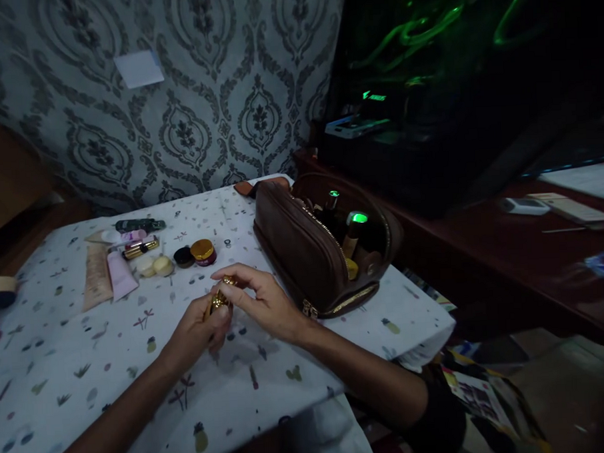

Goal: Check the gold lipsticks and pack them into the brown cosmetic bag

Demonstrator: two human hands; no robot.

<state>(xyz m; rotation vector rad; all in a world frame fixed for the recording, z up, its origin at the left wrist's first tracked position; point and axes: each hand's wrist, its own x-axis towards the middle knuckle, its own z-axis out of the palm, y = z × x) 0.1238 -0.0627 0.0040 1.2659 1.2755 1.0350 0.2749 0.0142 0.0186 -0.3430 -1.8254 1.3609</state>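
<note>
On the left of the white printed cloth (63, 370) I see a beige tube (98, 275) and, just beside it on the right, a lilac tube (122, 276); a dark green bottle (139, 225) lies farther from me. Next to the right, two low jars stand close together, a black jar (184, 257) and a gold-lidded jar (203, 251). Nearer than these jars, my left hand (199, 324) holds a small gold object (218, 301), with the fingers closed around its lower part. The object is thus between my two hands, above the cloth. From its right, my right hand (265, 305) pinches the upper end between thumb and fingers; I cannot tell if it is one piece or two. Farther right, near this hand, the brown bag (303, 243) stands with its zipper open, and bottles are inside.
</note>
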